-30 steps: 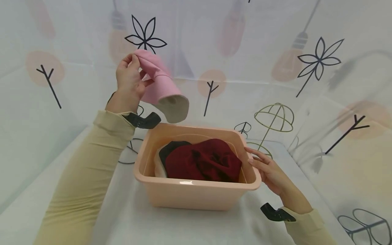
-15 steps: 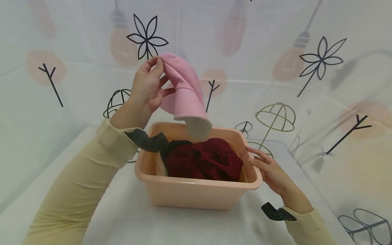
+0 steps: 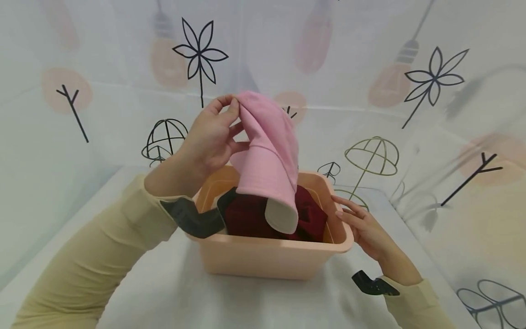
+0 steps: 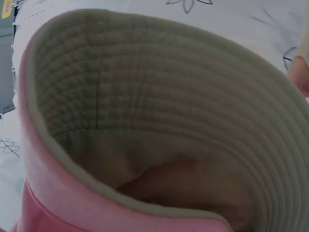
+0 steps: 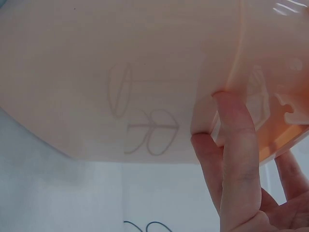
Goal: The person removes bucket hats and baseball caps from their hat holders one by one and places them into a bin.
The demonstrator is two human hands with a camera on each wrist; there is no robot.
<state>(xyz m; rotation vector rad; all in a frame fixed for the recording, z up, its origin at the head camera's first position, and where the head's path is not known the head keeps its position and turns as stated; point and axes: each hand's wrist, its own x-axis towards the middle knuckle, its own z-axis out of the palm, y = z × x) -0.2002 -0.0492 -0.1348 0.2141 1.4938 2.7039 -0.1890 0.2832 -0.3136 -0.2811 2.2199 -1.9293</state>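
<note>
My left hand pinches a pink bucket hat by its crown. The hat hangs brim down over a peach plastic basin and overlaps its opening in the head view. Its pale, stitched brim lining fills most of the left wrist view. Inside the basin lie a dark red cloth item and a dark one beside it, partly covered by the hat and arm. My right hand rests extended fingers on the basin's right rim; in the right wrist view, its fingers touch the peach plastic.
The basin stands on a table with a white cover. Behind and to the sides hangs pale fabric printed with flowers, bulbs and umbrellas. Dark straps sit at both sleeve cuffs.
My left hand has carried the pink bucket hat rightward and down, from the basin's left side to over its opening. The right hand and the basin have stayed in place.
</note>
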